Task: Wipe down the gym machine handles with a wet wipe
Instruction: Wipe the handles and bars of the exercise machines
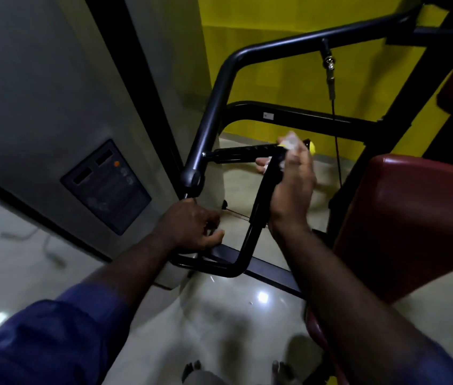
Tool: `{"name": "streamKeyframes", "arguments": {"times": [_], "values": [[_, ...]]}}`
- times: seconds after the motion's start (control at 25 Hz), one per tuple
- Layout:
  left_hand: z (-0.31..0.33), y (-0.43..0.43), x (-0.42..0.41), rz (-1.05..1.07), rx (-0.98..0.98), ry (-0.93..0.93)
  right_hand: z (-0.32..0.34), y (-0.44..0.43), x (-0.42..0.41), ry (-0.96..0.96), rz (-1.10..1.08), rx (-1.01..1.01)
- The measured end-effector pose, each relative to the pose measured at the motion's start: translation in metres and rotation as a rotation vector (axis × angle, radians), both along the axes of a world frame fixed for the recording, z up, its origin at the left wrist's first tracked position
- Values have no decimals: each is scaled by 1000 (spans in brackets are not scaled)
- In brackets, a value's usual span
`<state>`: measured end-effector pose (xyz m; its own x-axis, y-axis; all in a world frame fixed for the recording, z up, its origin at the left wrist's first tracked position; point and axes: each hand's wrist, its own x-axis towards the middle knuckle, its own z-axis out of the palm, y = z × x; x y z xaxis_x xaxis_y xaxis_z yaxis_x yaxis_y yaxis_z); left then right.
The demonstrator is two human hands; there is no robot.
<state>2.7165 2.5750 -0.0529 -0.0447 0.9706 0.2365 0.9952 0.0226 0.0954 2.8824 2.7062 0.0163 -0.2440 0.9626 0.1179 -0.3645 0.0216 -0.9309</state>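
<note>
Glossy pale floor (pixel 219 315), yellow wall (pixel 275 79) beyond. Grey panel (pixel 106 187) at left. Left hand (pixel 192 227), fingers curled loosely around black frame bar (pixel 214 266). Black machine handle (pixel 264 187) at centre. Right hand (pixel 292 187) closed around handle, pressing white wet wipe (pixel 292 141) near its top. Red seat pad (pixel 403 223) at right.

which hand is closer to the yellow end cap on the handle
Right. The right hand with the wet wipe is right beside the yellow end cap; the left hand grips the frame bar lower down.
</note>
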Motion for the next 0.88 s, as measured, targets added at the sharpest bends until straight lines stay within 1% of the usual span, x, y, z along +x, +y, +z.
{"name": "streamKeyframes", "arguments": {"times": [0.04, 0.08, 0.12, 0.2, 0.24, 0.28, 0.36, 0.44, 0.48, 0.52, 0.6, 0.64, 0.68, 0.76, 0.84, 0.88], "values": [[-1, 1, -1, 11, -37, 5, -3, -3, 4, 64, -7, -149], [-2, 2, -2, 21, -55, 9, -9, -15, 13, 46, 22, -230], [-4, 3, -1, 30, -55, 18, -15, -32, 26, 0, 78, -279], [-6, 4, -2, 37, -44, 40, -23, -85, 47, -86, 267, -326], [-5, 4, -2, 34, -42, 35, -25, -97, 50, -71, 310, -347], [-3, 3, -2, 36, -46, 16, -25, -93, 46, -48, 297, -388], [0, 1, -1, 38, -45, -42, -11, -54, 28, 6, 221, -456], [3, 0, 2, 39, -2, -96, 10, -24, 18, 12, 175, -434], [3, -2, 1, 39, 1, -115, 11, -29, 18, -27, 156, -424], [3, -2, 0, 35, 3, -127, 4, -48, 24, -97, 140, -414], [1, -3, -2, 26, 19, -166, -17, -101, 39, -177, 212, -382], [-1, -3, -3, 16, 30, -183, -25, -110, 44, -232, 206, -357], [-2, -2, -4, 5, 55, -195, -29, -103, 47, -307, 152, -320], [0, -4, -2, -10, 108, -249, -17, -60, 49, -378, -39, -167], [1, -6, -2, -40, 161, -313, 18, -22, 48, -417, -153, 92], [1, -7, -2, -60, 218, -342, 35, -9, 47, -485, -173, 230]]}}
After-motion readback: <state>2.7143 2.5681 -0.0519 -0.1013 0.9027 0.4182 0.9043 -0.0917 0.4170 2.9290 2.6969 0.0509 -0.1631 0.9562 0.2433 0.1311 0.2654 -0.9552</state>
